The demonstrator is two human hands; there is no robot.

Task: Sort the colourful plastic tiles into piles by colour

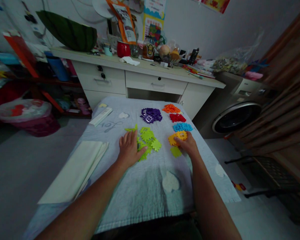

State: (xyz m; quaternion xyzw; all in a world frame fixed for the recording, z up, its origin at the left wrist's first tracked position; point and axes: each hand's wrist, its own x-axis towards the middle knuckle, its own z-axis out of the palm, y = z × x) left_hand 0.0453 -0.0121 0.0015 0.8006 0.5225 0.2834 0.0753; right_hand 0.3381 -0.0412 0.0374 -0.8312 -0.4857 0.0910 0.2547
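Note:
On the cloth-covered table, my left hand [128, 148] lies with fingers stretched and thumb apart, resting at the left edge of a loose heap of lime-green interlocking puzzle pieces [147, 135]. My right hand [190, 146] is curled at a stack of yellow puzzle pieces [180, 135], thumb across the near side; its fingertips are partly hidden. Just below the yellow ones lies a single green piece [175, 152]. Beyond my right hand, blue pieces [182, 127], red pieces [177, 117] and orange pieces [171, 108] form separate piles. A purple pile [151, 115] sits at the far middle.
A folded white cloth or paper [72, 173] and a narrow white box [101, 116] lie along the table's left side. Behind stands a white cabinet [155, 75] with a cut watermelon [70, 33] on top. A washing machine [230, 106] is at the right.

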